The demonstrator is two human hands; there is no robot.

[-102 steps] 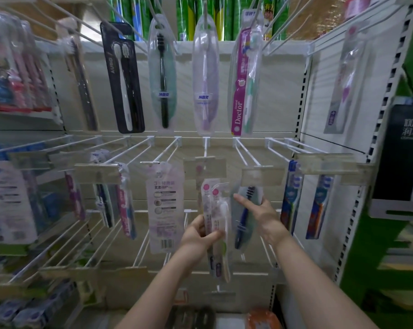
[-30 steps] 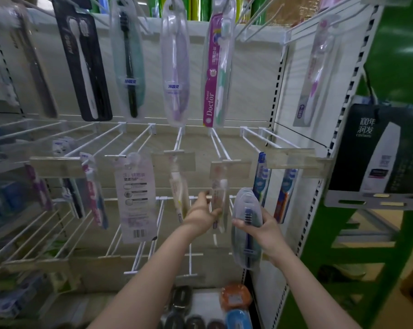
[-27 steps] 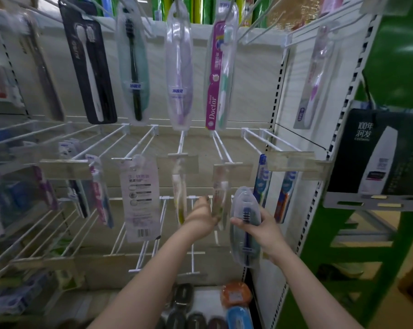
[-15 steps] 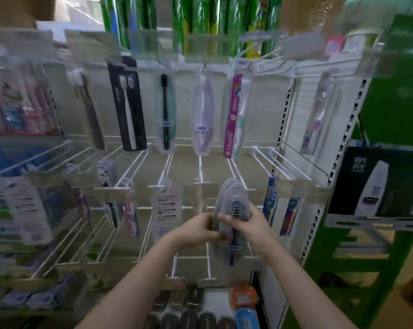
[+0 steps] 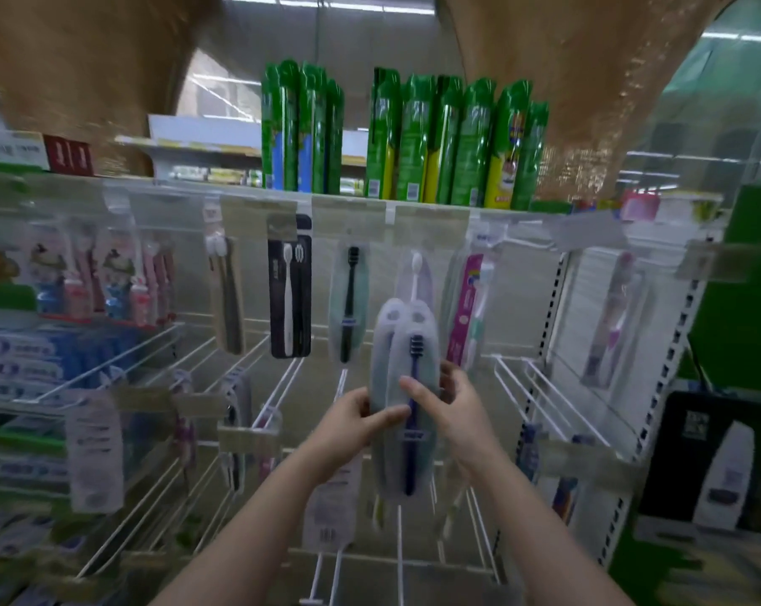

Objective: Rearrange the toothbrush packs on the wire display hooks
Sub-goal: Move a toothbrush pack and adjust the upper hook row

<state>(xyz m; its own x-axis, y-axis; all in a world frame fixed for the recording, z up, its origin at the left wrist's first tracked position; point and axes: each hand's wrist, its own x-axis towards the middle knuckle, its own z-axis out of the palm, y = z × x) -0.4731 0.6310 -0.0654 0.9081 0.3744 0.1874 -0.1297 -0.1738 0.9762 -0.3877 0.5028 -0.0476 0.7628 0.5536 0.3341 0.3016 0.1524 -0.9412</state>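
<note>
Two oval clear toothbrush packs (image 5: 402, 343), one with a dark blue brush, stand upright in front of me, held together off the hooks. My left hand (image 5: 348, 426) grips their left edge with the thumb across the front. My right hand (image 5: 453, 408) holds the right side, thumb on the front. Behind them, on the upper row of wire hooks, hang a black pack (image 5: 290, 295), a teal pack with a black brush (image 5: 349, 304), a lilac pack (image 5: 415, 277) and a pink Doctor pack (image 5: 468, 308).
Bare white wire hooks (image 5: 540, 387) jut toward me on the middle row. Lower hooks hold more packs (image 5: 330, 505). Green boxes (image 5: 404, 137) stand on the top shelf. A dark boxed product (image 5: 715, 465) hangs at the right. Toothpaste boxes (image 5: 24, 360) fill the left shelves.
My right hand took the oval pack off a middle hook, my left hand joined it, and both lifted the packs higher as my view tilted up toward the upper row.
</note>
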